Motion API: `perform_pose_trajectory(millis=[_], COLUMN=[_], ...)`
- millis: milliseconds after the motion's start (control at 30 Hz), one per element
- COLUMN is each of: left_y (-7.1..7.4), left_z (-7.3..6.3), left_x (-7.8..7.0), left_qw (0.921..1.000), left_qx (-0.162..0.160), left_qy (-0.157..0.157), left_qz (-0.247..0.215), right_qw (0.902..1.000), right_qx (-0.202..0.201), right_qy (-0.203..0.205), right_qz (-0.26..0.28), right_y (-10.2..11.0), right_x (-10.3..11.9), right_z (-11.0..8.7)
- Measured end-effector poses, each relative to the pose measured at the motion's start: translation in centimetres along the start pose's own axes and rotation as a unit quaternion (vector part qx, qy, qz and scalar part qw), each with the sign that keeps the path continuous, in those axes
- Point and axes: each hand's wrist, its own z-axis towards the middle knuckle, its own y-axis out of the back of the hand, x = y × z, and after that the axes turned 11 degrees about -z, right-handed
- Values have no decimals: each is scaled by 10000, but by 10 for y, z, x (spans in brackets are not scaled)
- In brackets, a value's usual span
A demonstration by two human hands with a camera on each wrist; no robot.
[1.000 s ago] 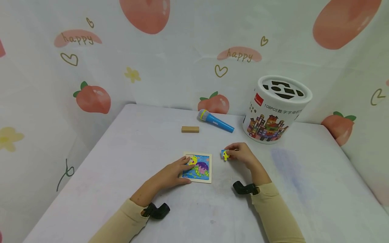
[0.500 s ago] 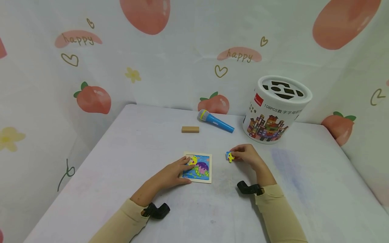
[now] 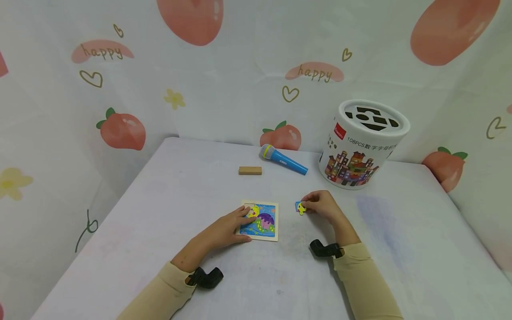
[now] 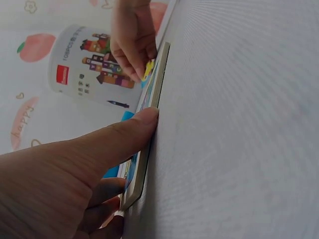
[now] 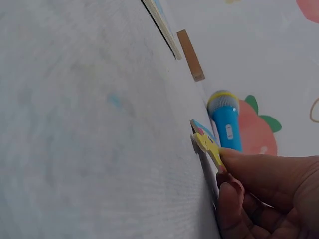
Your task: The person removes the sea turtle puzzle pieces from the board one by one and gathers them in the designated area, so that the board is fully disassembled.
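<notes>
My left hand rests on the left part of a small square jigsaw puzzle with a pale frame. Its fingers lie across the picture, and the thumb touches the near edge. To the right of the puzzle, my right hand pinches a blue and yellow puzzle piece between thumb and fingers. Seen from the right wrist, the puzzle piece is held on edge, close over the table. The left hand hides part of the puzzle picture.
Behind the puzzle lies a small wooden block, with a blue toy microphone beside it. A large white bucket stands at the back right of the white table. A printed cloth hangs behind.
The right hand, with the puzzle piece pinched in it, has shifted right from the puzzle, then slightly back left. The left hand and the puzzle have stayed in place.
</notes>
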Motion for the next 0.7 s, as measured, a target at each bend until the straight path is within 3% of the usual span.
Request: perform_pose_trajectory(millis=[367,700], left_y=[3,3], left_z=[0,4], left_x=[0,3], left_qw=[9999,9997], left_qx=[151,204], left_qy=[13,-53], left_qz=[-59,-111], right_qw=[9989,9973], right_qx=[-239,-88], right_qy=[-6,159], right_qz=[-412,-713], right_y=[-4,1], right_x=[1,7], right_z=[1,-1])
